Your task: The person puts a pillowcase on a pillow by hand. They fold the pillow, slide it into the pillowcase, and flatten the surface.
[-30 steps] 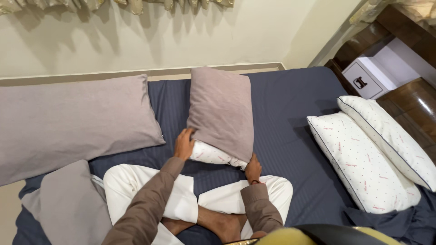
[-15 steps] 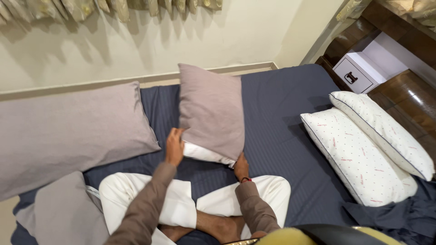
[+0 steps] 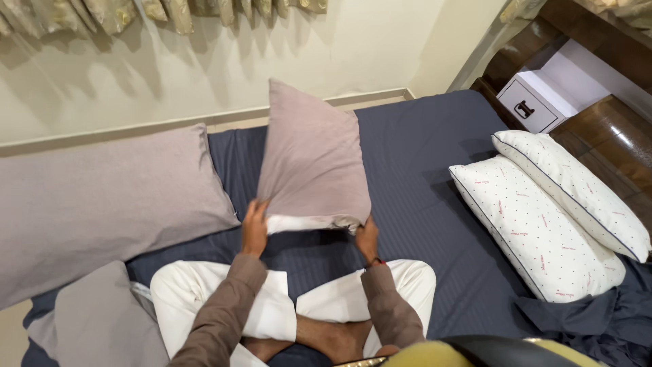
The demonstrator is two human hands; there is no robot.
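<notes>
big blue bed fills the view. grey pillow lies at 9 o'clock, 2 white dotted pillows at 3. mid pillow w/ grey cover stands up at 12. left hand & right hand each pinch its bottom corners.

both hands raised, grips closed
</notes>
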